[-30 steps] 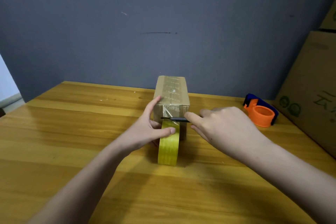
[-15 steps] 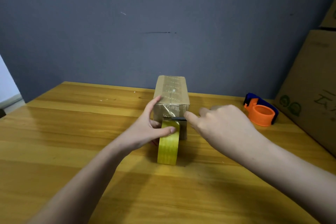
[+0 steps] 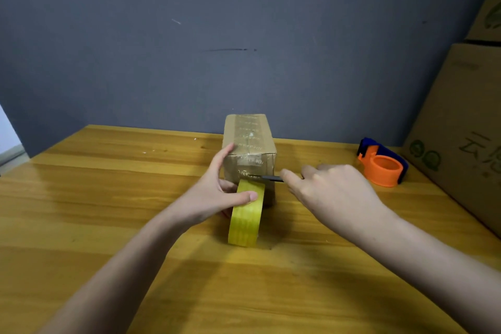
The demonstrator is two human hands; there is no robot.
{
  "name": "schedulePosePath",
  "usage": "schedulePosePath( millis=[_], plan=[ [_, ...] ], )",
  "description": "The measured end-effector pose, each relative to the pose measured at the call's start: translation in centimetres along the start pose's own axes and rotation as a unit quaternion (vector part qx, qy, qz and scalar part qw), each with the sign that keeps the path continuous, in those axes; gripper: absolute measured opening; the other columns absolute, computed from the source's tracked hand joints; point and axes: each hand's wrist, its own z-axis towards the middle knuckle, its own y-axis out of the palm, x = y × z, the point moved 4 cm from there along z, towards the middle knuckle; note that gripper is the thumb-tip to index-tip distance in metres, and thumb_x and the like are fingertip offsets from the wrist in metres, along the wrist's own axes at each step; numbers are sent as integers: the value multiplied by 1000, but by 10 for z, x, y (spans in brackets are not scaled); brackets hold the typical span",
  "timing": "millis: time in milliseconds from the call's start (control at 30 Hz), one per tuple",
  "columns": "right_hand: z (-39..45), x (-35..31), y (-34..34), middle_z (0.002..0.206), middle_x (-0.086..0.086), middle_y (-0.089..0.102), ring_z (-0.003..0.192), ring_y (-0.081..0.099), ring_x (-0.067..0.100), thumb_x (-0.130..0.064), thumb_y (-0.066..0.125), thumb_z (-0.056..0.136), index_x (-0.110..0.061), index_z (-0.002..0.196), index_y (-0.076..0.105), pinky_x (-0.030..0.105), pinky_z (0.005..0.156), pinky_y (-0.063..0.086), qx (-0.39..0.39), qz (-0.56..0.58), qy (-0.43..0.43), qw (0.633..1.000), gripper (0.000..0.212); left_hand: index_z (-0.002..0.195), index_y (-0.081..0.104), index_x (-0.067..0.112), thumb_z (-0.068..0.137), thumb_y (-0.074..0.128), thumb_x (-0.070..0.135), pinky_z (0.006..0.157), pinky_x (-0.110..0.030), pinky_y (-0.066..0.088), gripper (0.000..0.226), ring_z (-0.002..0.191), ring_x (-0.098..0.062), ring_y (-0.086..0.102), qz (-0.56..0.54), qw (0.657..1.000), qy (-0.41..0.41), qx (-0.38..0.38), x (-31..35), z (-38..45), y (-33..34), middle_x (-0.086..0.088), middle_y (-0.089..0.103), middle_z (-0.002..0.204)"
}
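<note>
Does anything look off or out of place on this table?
Mildly odd: the orange tape dispenser sits empty on the right. The left hand holds the yellow tape roll loose against the small cardboard box, and the right hand holds a thin black blade at the box front, where the tape looks wrinkled.

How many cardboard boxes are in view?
3. A small taped box stands mid-table, by the left hand; a large box is at the far right; a third box sits on top of it, mostly cut off. Others may be out of view.
</note>
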Motion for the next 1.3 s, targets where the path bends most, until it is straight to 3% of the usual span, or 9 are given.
schedulePosePath(
  millis=[233,300,400,600,733,800,1000,1167,1300],
  plan=[
    [-16,10,15,53,0,51,36,45,19,-18,85,62,-19,95,65,22,36,20,-15,37,15,999,39,145,3,47,76,75,15,59,-17,53,104,79,-15,73,-5,1000,-6,-8,-2,2,-2,0,77,84],
    [-18,12,13,55,-2,54,38,49,18,-29,63,83,-22,95,65,22,35,26,-2,49,12,999,14,144,-1,49,76,75,19,63,-21,55,106,81,-14,73,2,1000,-2,-11,-3,2,-3,9,77,84],
    [-21,16,14,59,-6,58,42,54,17,-38,30,90,-25,90,63,22,36,30,-4,88,44,995,36,144,-6,49,77,74,20,84,-33,56,108,90,-15,71,26,999,16,-11,0,1,-2,37,68,77],
    [-26,21,19,82,-11,66,66,64,10,-49,32,93,-35,109,53,27,49,49,-5,191,97,977,30,140,-8,56,60,80,35,89,-41,55,120,88,-25,72,25,1000,-3,13,-2,-9,0,-7,68,108],
    [-30,21,27,76,-12,60,70,62,16,-47,40,92,-34,108,54,31,56,45,10,295,154,943,25,144,-1,48,63,83,33,96,-42,51,118,96,-19,69,2,1000,-21,24,-9,-19,6,0,69,106],
    [-31,17,29,68,-13,54,68,59,17,-44,44,93,-33,105,56,31,56,42,14,334,171,927,21,145,3,40,76,76,16,95,-38,52,103,94,-13,69,-28,999,-16,27,-12,-22,11,6,75,94],
    [-40,13,35,62,-7,57,58,54,15,-38,51,91,-29,93,60,32,51,36,65,413,213,883,13,138,24,24,90,48,-7,51,-15,51,61,54,-6,66,-95,992,-14,77,-1,-41,37,-1,72,69],
    [-58,24,53,64,-1,61,56,56,20,-44,47,91,-30,88,56,40,52,43,52,472,275,836,17,124,41,29,90,56,6,55,-25,54,44,55,-3,63,-39,992,18,120,9,-49,62,1,65,83],
    [-68,40,84,66,0,61,47,49,18,-29,51,96,-22,95,58,29,45,38,-6,611,359,705,10,116,33,48,80,61,35,60,-40,58,48,61,-22,67,147,984,60,78,15,-36,90,1,69,81]
  ],
)
